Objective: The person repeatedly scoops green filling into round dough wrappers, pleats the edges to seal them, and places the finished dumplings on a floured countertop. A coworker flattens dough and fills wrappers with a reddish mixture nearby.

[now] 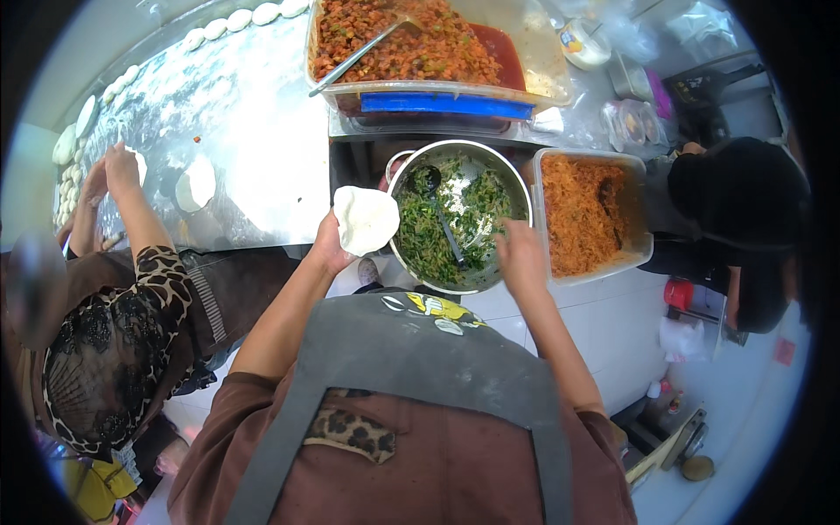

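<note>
My left hand [333, 244] holds a flat, pale round of dough [366, 222] at the left rim of a perforated metal colander [478, 148]. In the colander lie chopped green vegetables [420, 243] and a black ladle [447, 230] with its handle slanting toward me. Over the colander's right rim is my right hand [525, 252], fingers apart near the greens, with nothing visible in it. To the right, touching or almost touching the colander, stands a clear plastic tub of shredded orange filling [577, 216].
A large plastic bin [551, 62] of diced red-orange filling, with a metal spoon [361, 56], stands beyond the colander. At left, a co-worker's hands [118, 170] work on a floured metal table [262, 151] bearing dough pieces [197, 184]. Another person [735, 190] is at right.
</note>
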{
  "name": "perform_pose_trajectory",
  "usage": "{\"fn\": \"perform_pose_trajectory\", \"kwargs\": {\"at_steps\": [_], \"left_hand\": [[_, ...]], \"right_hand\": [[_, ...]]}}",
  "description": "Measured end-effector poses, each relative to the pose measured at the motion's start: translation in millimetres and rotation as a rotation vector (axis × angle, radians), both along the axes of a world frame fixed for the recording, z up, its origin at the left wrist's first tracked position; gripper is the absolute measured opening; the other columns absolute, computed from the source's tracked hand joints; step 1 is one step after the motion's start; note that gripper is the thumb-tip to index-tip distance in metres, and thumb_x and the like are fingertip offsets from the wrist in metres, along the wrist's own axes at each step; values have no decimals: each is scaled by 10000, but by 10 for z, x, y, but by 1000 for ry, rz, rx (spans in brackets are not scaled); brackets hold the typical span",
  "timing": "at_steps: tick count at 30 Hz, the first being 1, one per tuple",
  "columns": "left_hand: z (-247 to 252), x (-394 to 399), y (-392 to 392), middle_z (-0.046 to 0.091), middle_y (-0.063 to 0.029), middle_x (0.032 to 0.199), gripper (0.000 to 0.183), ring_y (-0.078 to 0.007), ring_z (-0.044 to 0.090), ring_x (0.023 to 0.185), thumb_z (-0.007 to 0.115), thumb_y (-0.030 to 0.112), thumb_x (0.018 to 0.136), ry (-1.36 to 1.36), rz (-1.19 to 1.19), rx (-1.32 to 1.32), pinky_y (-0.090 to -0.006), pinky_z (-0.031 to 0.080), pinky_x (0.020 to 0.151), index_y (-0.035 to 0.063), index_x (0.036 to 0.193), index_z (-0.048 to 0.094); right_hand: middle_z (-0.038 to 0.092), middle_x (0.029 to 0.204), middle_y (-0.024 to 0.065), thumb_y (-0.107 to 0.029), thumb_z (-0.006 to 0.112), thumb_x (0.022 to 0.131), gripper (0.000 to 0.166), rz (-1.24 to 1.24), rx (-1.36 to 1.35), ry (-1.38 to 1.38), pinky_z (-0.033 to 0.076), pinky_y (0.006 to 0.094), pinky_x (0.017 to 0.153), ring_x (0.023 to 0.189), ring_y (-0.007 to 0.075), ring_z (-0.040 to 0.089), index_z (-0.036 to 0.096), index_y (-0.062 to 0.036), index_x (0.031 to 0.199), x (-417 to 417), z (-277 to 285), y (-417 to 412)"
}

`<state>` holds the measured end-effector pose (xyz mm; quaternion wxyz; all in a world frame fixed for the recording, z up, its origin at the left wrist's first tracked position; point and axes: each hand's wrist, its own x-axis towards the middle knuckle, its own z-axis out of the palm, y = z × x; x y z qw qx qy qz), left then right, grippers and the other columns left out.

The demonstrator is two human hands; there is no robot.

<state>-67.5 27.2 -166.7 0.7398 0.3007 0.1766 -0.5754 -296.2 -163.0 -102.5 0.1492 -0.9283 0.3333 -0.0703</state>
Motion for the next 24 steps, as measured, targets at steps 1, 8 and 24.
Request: {"fn": "perform_pose_trajectory", "kwargs": {"at_steps": [1,8,24], "left_hand": [[27,-9,-36,550,-169,1162,443,-282,567,1037,319,314,928,-3,2,2,-411,483,880,-8,1190,476],[48,-46,-76,553,-184,1154,483,-312,571,1020,325,355,918,-9,73,13,-460,477,868,-16,1187,477],[-70,27,-116,550,-216,1141,535,-362,574,998,350,403,903,-84,25,-106,-549,468,830,-34,1191,466]], "right_hand": [[599,1007,167,-210,615,803,290,-31,136,47,454,401,790,925,321,570,576,-20,1018,57,-141,57],[610,863,126,-214,639,762,199,6,524,295,469,375,727,799,272,596,587,-44,853,285,-756,-4],[604,783,166,-4,473,768,502,340,-48,92,483,424,571,621,338,599,431,-84,1261,386,-502,-585]]}}
